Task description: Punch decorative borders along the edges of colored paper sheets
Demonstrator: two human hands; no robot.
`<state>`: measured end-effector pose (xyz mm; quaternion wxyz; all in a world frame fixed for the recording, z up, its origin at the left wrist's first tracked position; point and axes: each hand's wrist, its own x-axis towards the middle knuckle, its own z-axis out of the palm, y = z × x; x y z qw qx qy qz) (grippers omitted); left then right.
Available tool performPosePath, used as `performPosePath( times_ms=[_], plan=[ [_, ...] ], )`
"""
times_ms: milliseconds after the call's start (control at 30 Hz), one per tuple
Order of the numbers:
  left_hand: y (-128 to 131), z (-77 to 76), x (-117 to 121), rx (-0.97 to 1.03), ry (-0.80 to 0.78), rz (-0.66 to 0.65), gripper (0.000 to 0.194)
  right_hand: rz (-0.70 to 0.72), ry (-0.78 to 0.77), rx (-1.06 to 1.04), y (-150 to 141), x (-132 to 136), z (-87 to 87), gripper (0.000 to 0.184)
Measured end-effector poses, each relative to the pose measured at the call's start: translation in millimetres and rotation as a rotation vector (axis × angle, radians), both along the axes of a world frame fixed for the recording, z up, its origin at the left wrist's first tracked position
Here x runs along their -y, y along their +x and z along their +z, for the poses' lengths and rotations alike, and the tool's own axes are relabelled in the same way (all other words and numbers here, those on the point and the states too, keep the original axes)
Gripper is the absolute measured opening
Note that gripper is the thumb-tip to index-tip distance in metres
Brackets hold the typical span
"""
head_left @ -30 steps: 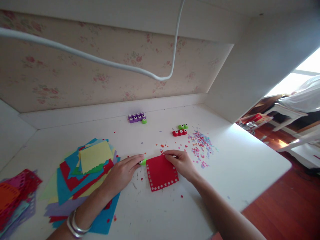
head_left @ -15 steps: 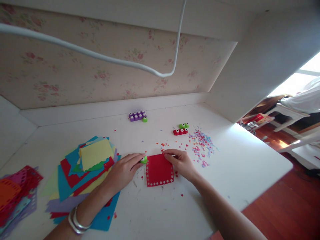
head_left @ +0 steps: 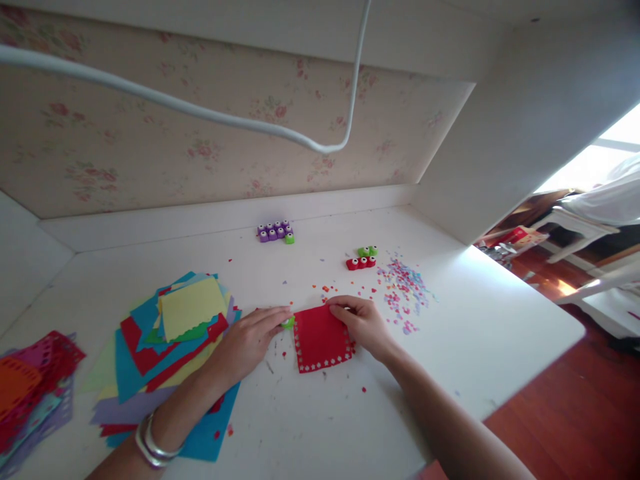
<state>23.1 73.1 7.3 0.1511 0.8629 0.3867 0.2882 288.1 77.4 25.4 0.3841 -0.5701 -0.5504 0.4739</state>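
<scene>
A red square of paper [head_left: 323, 337] has small flower-like cut-outs along its left, bottom and right edges. My right hand [head_left: 361, 323] pinches its upper right corner between thumb and fingers. At the paper's upper left edge, my left hand [head_left: 257, 337] is closed on a small green craft punch [head_left: 288, 323], mostly covered by the fingers. The punch meets the paper's edge there. Small red scraps lie on the white table around the sheet.
Coloured paper [head_left: 193, 310] lies piled at left, with punched sheets [head_left: 30, 387] farther left. Purple punches [head_left: 273, 233] with a green one stand at the back. Red punches [head_left: 361, 263] and green ones sit near scattered confetti [head_left: 405, 287]. A white cable [head_left: 225, 120] hangs above.
The red paper has turned slightly and its lower part has shifted right. My right hand has moved with it a little. The left hand and punch stay nearly in place.
</scene>
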Motion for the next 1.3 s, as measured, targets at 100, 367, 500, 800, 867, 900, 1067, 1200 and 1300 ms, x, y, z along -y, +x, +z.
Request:
performPosePath(
  times_ms=[100, 367, 500, 800, 867, 900, 1067, 1200, 1300],
  plan=[
    [0.0, 0.4, -0.1, -0.003, -0.008, 0.007, 0.031, 0.004, -0.014, -0.013, 0.9, 0.9, 1.7, 0.025],
    [0.6, 0.2, 0.0, 0.004, -0.028, 0.019, 0.030, -0.005, 0.033, 0.028, 0.6, 2.1, -0.7, 0.025],
    [1.2, 1.2, 0.0, 0.006, -0.031, -0.010, 0.031, 0.003, 0.035, 0.027, -0.7, 2.1, -1.6, 0.026],
    [2.9, 3.9, 0.9, 0.005, -0.048, 0.056, 0.029, 0.029, -0.018, -0.007, -0.9, 3.1, 0.5, 0.026],
    [3.2, 4.5, 1.1, 0.002, -0.045, 0.068, 0.029, 0.039, -0.017, 0.011, -1.6, 3.6, -0.4, 0.026],
    [3.3, 4.7, 1.2, 0.001, -0.039, 0.070, 0.029, 0.043, -0.017, 0.026, -1.9, 3.8, -1.1, 0.026],
    [3.7, 5.5, 1.4, -0.004, -0.040, 0.077, 0.032, 0.103, 0.113, 0.213, -2.9, 6.2, -1.4, 0.024],
    [3.6, 6.7, 1.0, 0.004, -0.052, 0.085, 0.034, 0.178, 0.484, 0.397, -1.9, 8.5, 3.3, 0.025],
    [2.4, 6.7, 0.2, 0.026, -0.066, 0.103, 0.031, 0.346, 0.638, 0.509, -0.8, 10.2, 5.3, 0.028]
  ],
)
